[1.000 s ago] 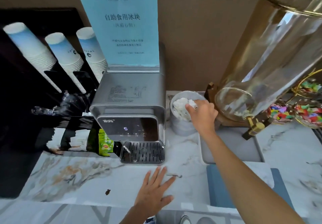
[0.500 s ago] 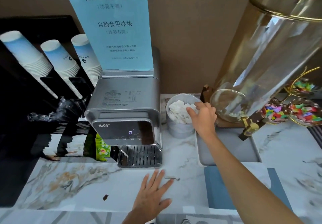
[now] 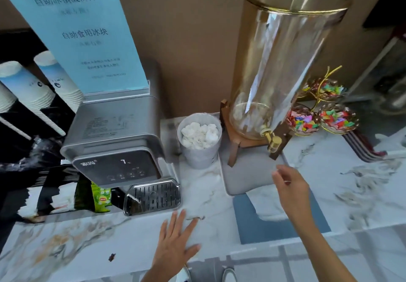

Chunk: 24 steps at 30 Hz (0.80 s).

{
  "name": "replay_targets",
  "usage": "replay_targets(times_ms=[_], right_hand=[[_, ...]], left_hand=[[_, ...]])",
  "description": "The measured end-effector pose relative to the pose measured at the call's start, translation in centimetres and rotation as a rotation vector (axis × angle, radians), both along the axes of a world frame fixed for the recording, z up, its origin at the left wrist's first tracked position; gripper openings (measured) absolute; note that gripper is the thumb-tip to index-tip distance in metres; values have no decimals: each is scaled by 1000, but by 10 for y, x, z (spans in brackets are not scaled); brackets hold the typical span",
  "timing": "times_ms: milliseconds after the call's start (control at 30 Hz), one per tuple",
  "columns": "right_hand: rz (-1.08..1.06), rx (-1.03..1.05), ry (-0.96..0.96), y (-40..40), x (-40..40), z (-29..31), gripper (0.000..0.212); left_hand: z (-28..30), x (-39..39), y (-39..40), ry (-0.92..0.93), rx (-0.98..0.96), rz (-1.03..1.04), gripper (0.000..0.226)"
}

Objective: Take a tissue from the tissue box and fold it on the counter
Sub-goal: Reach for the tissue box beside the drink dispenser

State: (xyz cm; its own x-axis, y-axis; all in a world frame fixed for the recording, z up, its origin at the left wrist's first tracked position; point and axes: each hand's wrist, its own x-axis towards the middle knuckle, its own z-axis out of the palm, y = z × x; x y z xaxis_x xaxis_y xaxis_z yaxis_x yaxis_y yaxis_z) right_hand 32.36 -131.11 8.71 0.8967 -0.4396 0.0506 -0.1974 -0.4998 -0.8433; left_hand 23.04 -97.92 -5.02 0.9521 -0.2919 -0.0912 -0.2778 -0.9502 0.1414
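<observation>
Tissues point(image 3: 200, 135) fill the cup point(image 3: 198, 156) beside the dispenser point(image 3: 283, 62). They look soft and tearable, so we'd pinch one tip. Our right hand point(image 3: 290, 187) hovers open and empty; left hand point(image 3: 175, 240) lies flat.

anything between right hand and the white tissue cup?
Head view: only the grey tray's near-left corner and bare counter separate the right hand from the tissue cup.

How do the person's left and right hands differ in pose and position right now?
The left hand lies palm-down on the marble counter with its fingers spread, near the front edge. The right hand is raised above the grey tray, its fingers loosely curled, to the right of the white tissue cup and apart from it. Neither hand visibly holds a tissue.
</observation>
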Motion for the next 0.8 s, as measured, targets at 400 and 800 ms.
replay_targets(times_ms=[400, 800], right_hand=[[-46, -393, 474, -90, -10, -55, 42], [-75, -339, 541, -85, -1, -56, 19]], left_hand=[[6, -4, -12, 51, -27, 95, 73], [25, -8, -34, 157, -124, 175, 83]])
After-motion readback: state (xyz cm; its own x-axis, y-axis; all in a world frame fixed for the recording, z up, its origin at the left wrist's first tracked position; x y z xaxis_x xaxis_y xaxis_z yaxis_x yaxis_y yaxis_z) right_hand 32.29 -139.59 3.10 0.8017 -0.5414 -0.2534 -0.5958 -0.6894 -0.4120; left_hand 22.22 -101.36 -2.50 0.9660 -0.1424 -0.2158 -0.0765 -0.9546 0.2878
